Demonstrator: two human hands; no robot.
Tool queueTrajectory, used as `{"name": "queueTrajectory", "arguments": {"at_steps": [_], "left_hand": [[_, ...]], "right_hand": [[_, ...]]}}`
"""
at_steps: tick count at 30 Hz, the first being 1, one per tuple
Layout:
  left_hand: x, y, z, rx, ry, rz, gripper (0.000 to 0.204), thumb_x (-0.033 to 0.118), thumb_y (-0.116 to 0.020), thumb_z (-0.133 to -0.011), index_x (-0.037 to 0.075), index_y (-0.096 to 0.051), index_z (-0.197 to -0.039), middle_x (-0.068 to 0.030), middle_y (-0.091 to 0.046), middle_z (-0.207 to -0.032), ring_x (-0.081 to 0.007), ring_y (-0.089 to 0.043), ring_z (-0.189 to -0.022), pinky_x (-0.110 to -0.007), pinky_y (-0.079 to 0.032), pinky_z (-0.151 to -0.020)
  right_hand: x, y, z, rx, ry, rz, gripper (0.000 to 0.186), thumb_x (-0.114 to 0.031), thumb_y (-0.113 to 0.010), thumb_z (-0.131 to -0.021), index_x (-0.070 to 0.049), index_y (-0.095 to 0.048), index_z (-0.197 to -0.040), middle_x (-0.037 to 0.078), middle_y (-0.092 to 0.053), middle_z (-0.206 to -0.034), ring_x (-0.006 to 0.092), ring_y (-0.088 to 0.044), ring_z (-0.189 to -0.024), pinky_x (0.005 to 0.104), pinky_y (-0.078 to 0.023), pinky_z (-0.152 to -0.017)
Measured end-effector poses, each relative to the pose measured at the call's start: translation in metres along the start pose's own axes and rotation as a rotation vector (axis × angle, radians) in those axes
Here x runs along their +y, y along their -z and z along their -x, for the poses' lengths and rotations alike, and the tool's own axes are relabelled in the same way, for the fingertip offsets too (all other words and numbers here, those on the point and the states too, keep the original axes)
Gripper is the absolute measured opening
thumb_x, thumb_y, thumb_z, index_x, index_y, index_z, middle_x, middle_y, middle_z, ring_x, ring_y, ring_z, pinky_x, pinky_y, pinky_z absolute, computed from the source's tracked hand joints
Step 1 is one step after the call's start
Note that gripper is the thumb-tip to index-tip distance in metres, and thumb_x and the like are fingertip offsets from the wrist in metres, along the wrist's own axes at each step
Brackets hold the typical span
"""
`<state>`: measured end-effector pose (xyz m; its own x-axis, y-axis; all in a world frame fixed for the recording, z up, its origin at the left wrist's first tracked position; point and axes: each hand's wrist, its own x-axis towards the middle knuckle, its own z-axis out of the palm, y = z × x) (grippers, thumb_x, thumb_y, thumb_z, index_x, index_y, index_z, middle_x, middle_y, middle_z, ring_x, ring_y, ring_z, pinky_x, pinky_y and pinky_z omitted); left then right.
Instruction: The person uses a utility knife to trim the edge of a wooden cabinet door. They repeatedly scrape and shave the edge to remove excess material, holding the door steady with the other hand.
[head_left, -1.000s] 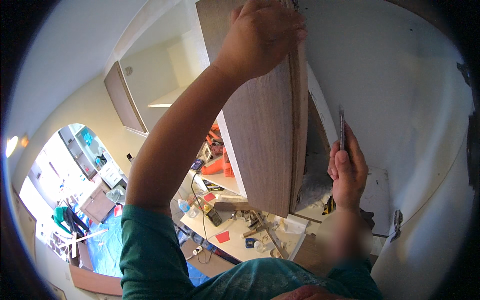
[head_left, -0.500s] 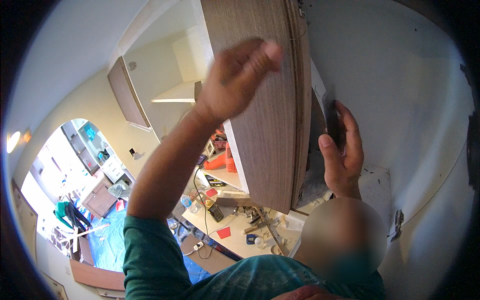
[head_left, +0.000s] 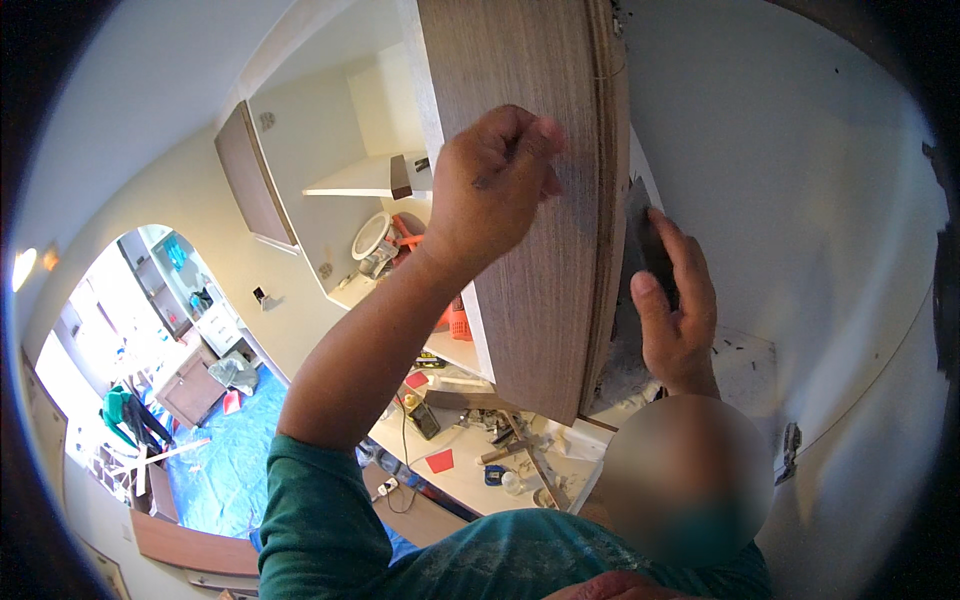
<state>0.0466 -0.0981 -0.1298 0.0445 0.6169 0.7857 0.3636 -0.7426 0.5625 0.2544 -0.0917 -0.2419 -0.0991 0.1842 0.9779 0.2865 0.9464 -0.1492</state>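
Note:
My left hand (head_left: 497, 185) is closed in a pinch in front of a wood-grain cabinet panel (head_left: 535, 290). Whatever may lie between its fingers is hidden or too small to make out. Beyond the panel's right edge, my right hand (head_left: 682, 310) grips a thin, flat, dark grey piece (head_left: 652, 245), thumb on one side and fingers on the other. The piece stands upright close to the layered edge (head_left: 607, 200) of the panel; I cannot tell whether it touches. A dark smudge shows on the panel beside my left fingers.
Open white shelves (head_left: 350, 185) hold a roundish white item (head_left: 374, 236) and orange things. Below lies a worktop (head_left: 455, 445) with a hammer-like tool, a tape measure (head_left: 494, 476) and scraps. A person in green (head_left: 118, 412) bends over at far left near blue floor sheeting (head_left: 225, 465).
My left hand has moved slightly down, its fingers now more curled. My right hand has shifted a little left with the flat dark piece. The view has shifted slightly.

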Motion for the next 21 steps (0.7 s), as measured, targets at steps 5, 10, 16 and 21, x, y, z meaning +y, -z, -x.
{"name": "queueTrajectory", "arguments": {"at_steps": [5,10,16,21], "left_hand": [[-0.039,0.006,-0.038,0.334,-0.547,-0.308,0.026,0.025,-0.059,-0.099,0.002,-0.065,-0.089,-0.0091,-0.066,-0.077,-0.0251,-0.063,-0.077,-0.037,-0.048,-0.076],[-0.052,0.002,-0.053,0.430,-0.775,-0.446,0.019,0.021,-0.062,-0.094,0.006,-0.066,-0.083,-0.0110,-0.065,-0.085,-0.0346,-0.059,-0.087,-0.043,-0.043,-0.085],[-0.034,-0.027,-0.004,-0.042,-0.255,-0.100,0.034,0.033,-0.063,-0.095,0.001,-0.068,-0.084,-0.0176,-0.064,-0.071,-0.0321,-0.063,-0.063,-0.039,-0.049,-0.062],[-0.018,-0.036,-0.007,-0.099,-0.090,-0.178,0.041,0.037,-0.060,-0.097,-0.002,-0.068,-0.084,-0.0221,-0.062,-0.066,-0.0357,-0.064,-0.057,-0.042,-0.050,-0.059]], "right_hand": [[0.002,-0.017,-0.035,0.016,-0.112,0.048,0.049,-0.029,-0.056,-0.103,0.002,-0.050,-0.141,0.016,-0.063,-0.102,0.0226,-0.061,-0.091,0.0372,-0.048,-0.085],[0.008,-0.027,-0.063,0.013,-0.111,0.212,0.047,-0.025,-0.061,-0.099,-0.001,-0.053,-0.139,0.017,-0.061,-0.096,0.0280,-0.062,-0.087,0.0398,-0.049,-0.081],[0.007,-0.033,-0.061,0.031,-0.168,0.076,0.043,-0.013,-0.063,-0.095,-0.002,-0.058,-0.135,0.016,-0.058,-0.090,0.0271,-0.059,-0.078,0.0373,-0.049,-0.074],[0.005,-0.032,-0.057,0.005,-0.120,0.148,0.039,-0.008,-0.064,-0.091,-0.001,-0.060,-0.130,0.017,-0.058,-0.089,0.0304,-0.060,-0.077,0.0379,-0.050,-0.070]]}}
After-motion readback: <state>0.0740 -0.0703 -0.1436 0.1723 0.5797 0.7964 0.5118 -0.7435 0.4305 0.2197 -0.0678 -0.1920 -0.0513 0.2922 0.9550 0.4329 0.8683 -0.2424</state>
